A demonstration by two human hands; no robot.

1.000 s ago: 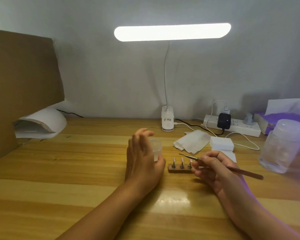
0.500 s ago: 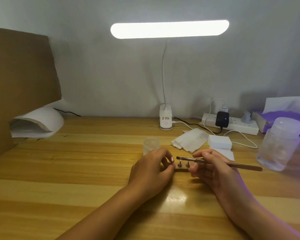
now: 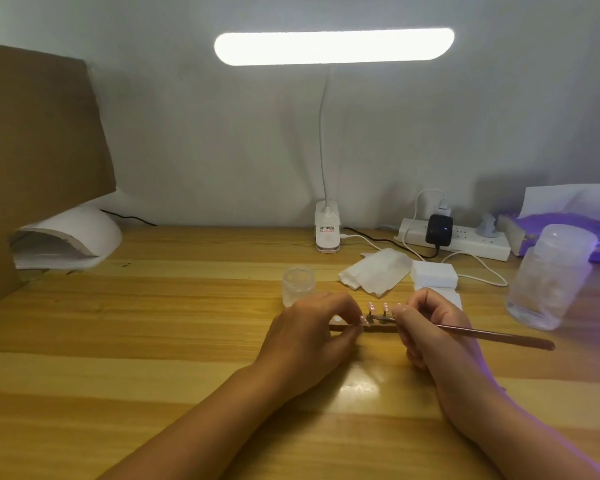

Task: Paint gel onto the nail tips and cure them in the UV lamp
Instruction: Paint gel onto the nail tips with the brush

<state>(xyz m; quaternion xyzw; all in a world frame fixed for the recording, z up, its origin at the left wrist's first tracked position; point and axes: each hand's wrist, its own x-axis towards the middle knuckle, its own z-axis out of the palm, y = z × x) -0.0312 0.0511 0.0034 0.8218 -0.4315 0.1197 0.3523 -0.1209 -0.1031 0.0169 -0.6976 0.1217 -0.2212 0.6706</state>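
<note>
Our left hand pinched the tip holder; our right hand pinched the brush, lying crosswise, bristles toward the left hand.

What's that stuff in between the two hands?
In the head view, between the left hand and the right hand, which holds a brush, stand small nail tips on a dark holder strip.

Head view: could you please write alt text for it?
A left hand holds a stand of nail tips on a wooden desk while the right hand holds a brush by them. A UV lamp sits far left.
</note>
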